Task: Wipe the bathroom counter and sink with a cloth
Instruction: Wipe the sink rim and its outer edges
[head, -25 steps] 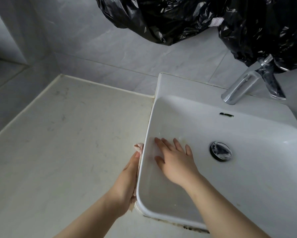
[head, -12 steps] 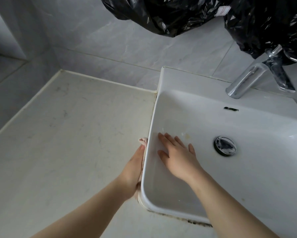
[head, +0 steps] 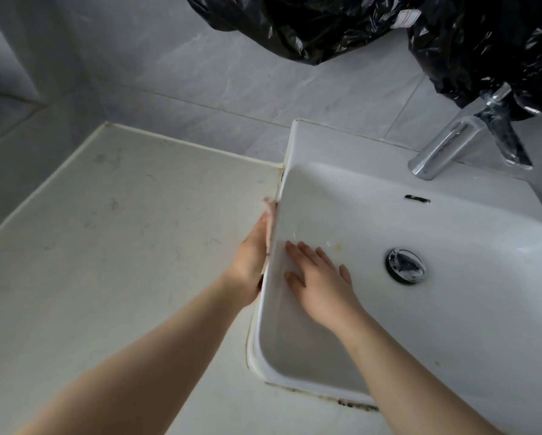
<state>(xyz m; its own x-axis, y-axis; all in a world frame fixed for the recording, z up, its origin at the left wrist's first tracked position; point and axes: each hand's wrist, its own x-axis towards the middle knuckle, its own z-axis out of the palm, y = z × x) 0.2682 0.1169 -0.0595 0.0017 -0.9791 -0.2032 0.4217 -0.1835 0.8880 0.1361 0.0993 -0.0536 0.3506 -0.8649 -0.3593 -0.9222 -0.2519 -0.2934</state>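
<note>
In the sink, right hand flat, cloth outside

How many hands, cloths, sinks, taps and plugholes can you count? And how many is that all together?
Hands: 2 (left hand, right hand)
Cloth: 1
Sink: 1
Tap: 1
Plughole: 1
Total: 6
</note>
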